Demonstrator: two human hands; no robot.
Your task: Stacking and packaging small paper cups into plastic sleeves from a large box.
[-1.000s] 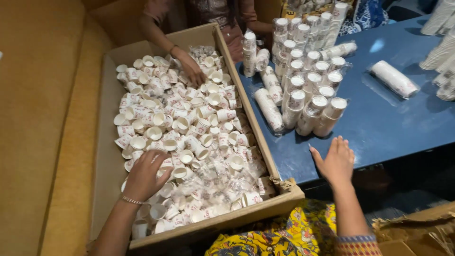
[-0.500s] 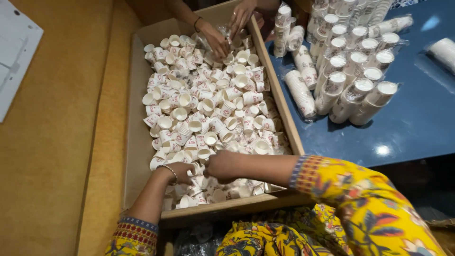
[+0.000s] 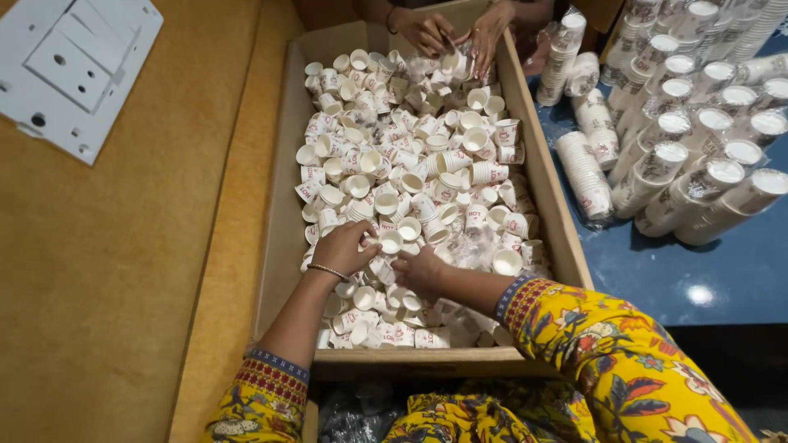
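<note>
Loose paper cups point(image 3: 410, 164) heaped in the cardboard box point(image 3: 279, 246), which runs six to twelve. Left hand point(image 3: 345, 248) curled on cups at its near end; right hand point(image 3: 420, 271) just at three o'clock, fingers buried, grip unclear. Coworker's hands point(image 3: 451, 33) at twelve.

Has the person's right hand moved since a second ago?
Yes. The right hand left the blue table and crossed over the box wall into the loose paper cups, beside the left hand.
</note>
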